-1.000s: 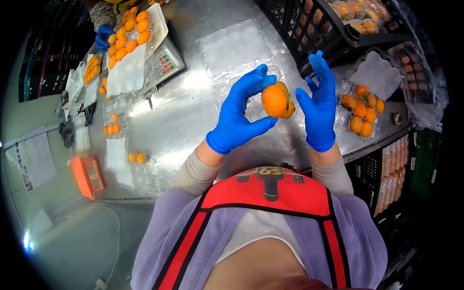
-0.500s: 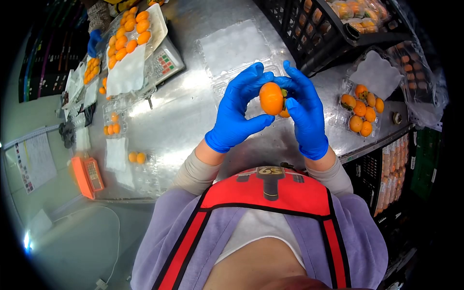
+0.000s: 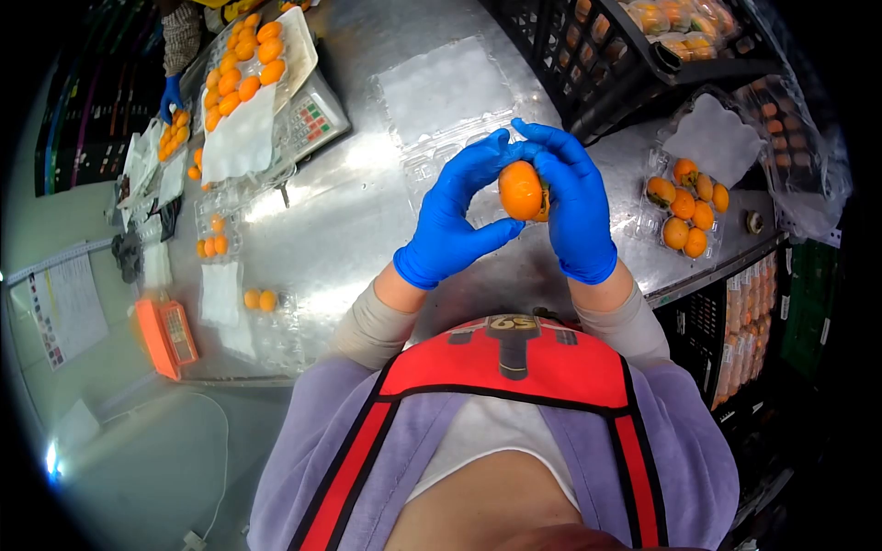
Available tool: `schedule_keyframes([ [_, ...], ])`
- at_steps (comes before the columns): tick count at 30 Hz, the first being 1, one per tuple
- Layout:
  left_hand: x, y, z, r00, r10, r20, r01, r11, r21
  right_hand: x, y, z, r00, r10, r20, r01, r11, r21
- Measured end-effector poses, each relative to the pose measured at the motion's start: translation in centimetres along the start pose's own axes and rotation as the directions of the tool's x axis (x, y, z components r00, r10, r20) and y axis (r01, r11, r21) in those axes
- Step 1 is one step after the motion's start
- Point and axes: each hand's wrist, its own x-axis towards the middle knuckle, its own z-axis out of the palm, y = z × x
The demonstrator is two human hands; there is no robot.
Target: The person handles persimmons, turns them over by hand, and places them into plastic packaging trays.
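Between my two blue-gloved hands, above the metal table, is a smooth orange persimmon (image 3: 520, 190). My left hand (image 3: 452, 211) curves around its left side, with thumb below and fingers above. On the other side, my right hand (image 3: 577, 197) is closed around a second persimmon (image 3: 544, 204), mostly hidden behind the first and the fingers. Beneath and beyond the hands lies an open clear plastic clamshell (image 3: 423, 170) with a white pad (image 3: 446, 87) in its lid. To the right, another open clamshell (image 3: 650, 220) holds several persimmons.
A black crate (image 3: 588, 83) with packed fruit stands at the upper right. At the upper left, a scale (image 3: 317, 119) carries a filled tray. An orange device (image 3: 165, 338) sits at the left edge. A co-worker's gloved hand (image 3: 172, 95) touches fruit at far left.
My right hand has turned and closed in, covering more of the rear persimmon and its green leaves. The co-worker's hand has moved down onto a fruit pack.
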Motion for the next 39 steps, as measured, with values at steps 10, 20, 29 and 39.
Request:
schedule_keyframes([
  [10,0.7,0.5,-0.1,0.997,0.069,-0.038,-0.064,0.991,0.119,-0.8,-1.1,-0.9,1.000,0.005,0.028,-0.004,0.999,-0.033],
  [20,1.7,2.5,0.5,0.996,-0.044,-0.083,0.075,0.907,0.415,-1.1,-0.2,-0.9,0.912,0.324,0.250,-0.399,0.839,0.369],
  [29,1.1,1.8,-0.1,0.983,-0.168,-0.069,0.181,0.934,0.310,-1.1,1.1,-1.2,0.888,0.417,0.191,-0.459,0.806,0.373],
  [39,0.6,-0.3,-0.3,0.978,-0.206,-0.024,0.206,0.979,-0.009,-1.6,1.1,-1.3,0.890,0.451,0.071,-0.453,0.852,0.263],
])
